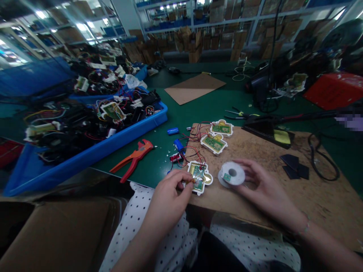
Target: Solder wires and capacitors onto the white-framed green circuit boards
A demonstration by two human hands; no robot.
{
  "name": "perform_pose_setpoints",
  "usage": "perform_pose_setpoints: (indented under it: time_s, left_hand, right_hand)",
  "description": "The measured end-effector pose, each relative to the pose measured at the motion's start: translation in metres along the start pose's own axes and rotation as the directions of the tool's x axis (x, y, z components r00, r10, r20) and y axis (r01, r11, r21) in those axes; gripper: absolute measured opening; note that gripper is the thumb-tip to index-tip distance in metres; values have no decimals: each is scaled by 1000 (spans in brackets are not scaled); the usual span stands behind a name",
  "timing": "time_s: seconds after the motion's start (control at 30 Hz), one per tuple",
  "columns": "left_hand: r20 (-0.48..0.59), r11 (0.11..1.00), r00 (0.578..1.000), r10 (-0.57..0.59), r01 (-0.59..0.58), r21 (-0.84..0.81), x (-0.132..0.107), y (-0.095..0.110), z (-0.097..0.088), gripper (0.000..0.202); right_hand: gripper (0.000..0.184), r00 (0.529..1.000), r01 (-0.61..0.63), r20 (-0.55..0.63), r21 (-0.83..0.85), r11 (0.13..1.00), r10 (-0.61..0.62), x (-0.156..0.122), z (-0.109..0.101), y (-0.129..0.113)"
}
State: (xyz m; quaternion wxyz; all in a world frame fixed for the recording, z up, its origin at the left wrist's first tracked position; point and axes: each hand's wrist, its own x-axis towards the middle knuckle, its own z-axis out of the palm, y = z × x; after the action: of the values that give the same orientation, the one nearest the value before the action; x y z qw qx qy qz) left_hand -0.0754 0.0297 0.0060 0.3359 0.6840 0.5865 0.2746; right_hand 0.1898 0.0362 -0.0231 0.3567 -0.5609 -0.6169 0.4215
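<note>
My right hand (262, 189) grips a pale spool (239, 174), probably of solder wire, with a small green patch on its face. Thumb and fingers hold it by the right side, just above the brown board. My left hand (170, 196) is closed in a pinch at the left edge of a green circuit board in a white housing (210, 178). What lies between those fingertips is too small to make out. Red and black wires run from this housing toward a red battery (176, 157) and a blue battery (178, 145). Behind it lie two similar housings (214, 144) (222, 128).
An orange-handled cutter (133, 158) lies left of the batteries. Beyond it, a blue bin (113, 141) is heaped with wired parts. On the right are black pads (295, 166), a soldering tool's dark tray (266, 132), pliers (236, 113) and a red box (334, 90). Cardboard (195, 87) lies behind.
</note>
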Motion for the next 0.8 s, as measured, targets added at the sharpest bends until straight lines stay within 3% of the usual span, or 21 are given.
perform_pose_setpoints:
  time_s: [0.23, 0.37, 0.5, 0.67, 0.8]
  left_hand:
    - [-80, 1000, 997, -24, 24, -8, 1, 3, 1, 19]
    - [7, 961, 991, -133, 131, -245, 7, 7, 7, 20]
    - [153, 808, 961, -231, 277, -520, 13, 12, 13, 21]
    - [186, 729, 939, -290, 343, -593, 15, 18, 14, 27]
    - [131, 750, 942, -308, 325, -576, 13, 16, 15, 27]
  right_hand:
    - [55, 1000, -7, 8, 20, 1000, 7, 0, 1, -2]
    - [53, 1000, -2, 4, 12, 1000, 2, 0, 1, -1]
    - [52, 1000, -8, 7, 24, 1000, 7, 0, 1, 0]
    - [52, 1000, -14, -6, 22, 1000, 14, 1, 1, -3]
    - [51, 1000, -14, -10, 6, 1000, 14, 1, 2, -3]
